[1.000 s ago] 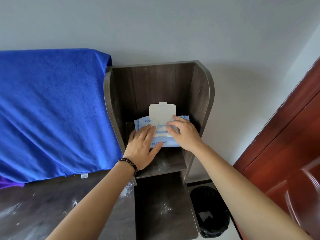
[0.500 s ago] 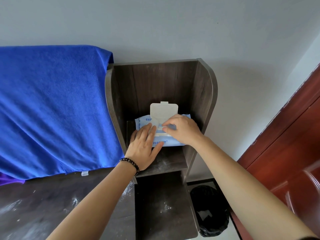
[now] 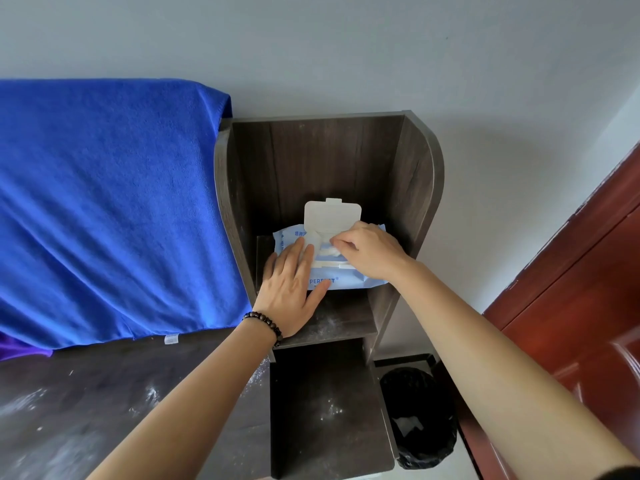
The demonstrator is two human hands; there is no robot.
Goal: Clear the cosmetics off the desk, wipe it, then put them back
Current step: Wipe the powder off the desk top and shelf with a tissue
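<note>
Currently: pack (image 3: 346, 281) of wet wipes lies flat on the upper board of the shelf unit (image 3: 419, 188), toward the back wall. The unit stands just beside the right end of the surface (image 3: 69, 410). Long axis of the pack runs left to right across the compartment, with the printed face up and the lettering reading toward the camera. Lid (image 3: 333, 216) is flipped open and stands upright on its far edge, inner side facing the camera. A white wipe (image 3: 325, 251) sits bunched at the opening, partly out of the pack.

Left hand (image 3: 291, 292): grip apart, fingers straight, palm down, pressing on the pack's left half and the board in front of it. Dark bead bracelet (image 3: 265, 325) on that wrist.

Right hand (image 3: 370, 251): grip clamped, thumb and fingertips pinching the wipe at the opening. The hand covers the pack's right half.

Lower board of the unit shows white powder marks, and the surface has similar smears.

Bin (image 3: 419, 417) stands on the floor right of the unit, with a black liner and a white scrap inside. Blue towel (image 3: 104, 202) hangs left of the unit, its lower edge reaching the surface. Red-brown door (image 3: 588, 271) is at far right.
</note>
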